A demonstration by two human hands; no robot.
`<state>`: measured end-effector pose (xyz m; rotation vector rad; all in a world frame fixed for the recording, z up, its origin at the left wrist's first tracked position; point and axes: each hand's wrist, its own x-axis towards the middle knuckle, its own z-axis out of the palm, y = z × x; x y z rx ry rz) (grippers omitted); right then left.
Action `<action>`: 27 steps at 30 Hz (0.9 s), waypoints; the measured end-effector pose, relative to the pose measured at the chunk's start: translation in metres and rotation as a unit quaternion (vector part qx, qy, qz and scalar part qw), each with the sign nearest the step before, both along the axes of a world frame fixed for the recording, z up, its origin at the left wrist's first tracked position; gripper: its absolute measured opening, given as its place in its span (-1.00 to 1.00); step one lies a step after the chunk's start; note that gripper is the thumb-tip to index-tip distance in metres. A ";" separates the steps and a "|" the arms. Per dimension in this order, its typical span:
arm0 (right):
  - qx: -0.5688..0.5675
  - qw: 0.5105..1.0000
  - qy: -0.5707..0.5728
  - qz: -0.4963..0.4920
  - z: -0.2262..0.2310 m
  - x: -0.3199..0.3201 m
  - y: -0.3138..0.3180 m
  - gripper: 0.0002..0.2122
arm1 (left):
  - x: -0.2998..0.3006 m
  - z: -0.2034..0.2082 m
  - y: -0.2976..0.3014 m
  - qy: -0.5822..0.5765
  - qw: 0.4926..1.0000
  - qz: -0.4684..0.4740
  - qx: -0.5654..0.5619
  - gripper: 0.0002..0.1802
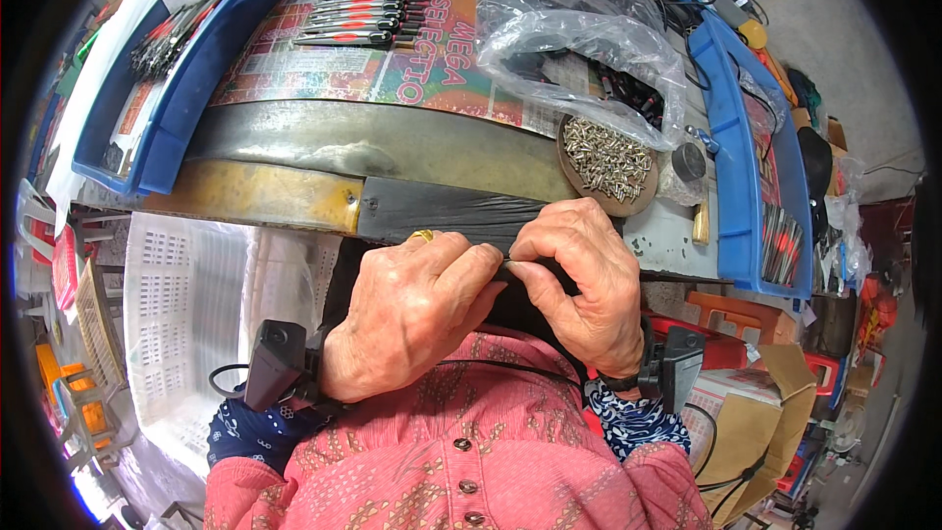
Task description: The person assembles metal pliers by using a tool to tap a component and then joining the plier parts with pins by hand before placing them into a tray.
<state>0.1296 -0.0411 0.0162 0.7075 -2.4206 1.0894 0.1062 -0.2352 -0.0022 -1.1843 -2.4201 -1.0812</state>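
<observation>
My left hand (417,309) is closed, its fingers curled and a ring on one of them. Beside it, my right hand (584,280) pinches with thumb and forefinger. The fingertips of both hands meet over the front edge of the bench, around something small and dark that is mostly hidden by the fingers. Just beyond them a dark grey sheet (442,213) covers part of the bench edge. Past my right hand stands a round dish (628,208) heaped with small metal tips (603,157).
Finished-looking pens (368,0) lie in a row on printed board. A clear plastic bag (549,29) holds dark parts. Blue trays stand left (186,108) and right (731,167), both with slim pieces. A white crate (182,334) sits below left, a cardboard box (746,422) below right.
</observation>
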 end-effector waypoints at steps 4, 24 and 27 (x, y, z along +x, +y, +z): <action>-0.003 1.000 0.001 -0.006 -0.003 0.000 -0.001 -0.82 | 0.000 -0.002 0.001 0.005 1.000 0.002 0.006 -0.75; 0.028 0.998 0.052 0.011 -0.008 -0.002 -0.001 -0.79 | -0.002 -0.012 0.004 0.063 0.997 0.023 0.028 -0.72; -0.023 0.999 -0.033 0.000 -0.007 0.000 -0.002 -0.81 | -0.002 -0.010 0.003 0.063 0.997 0.030 0.029 -0.73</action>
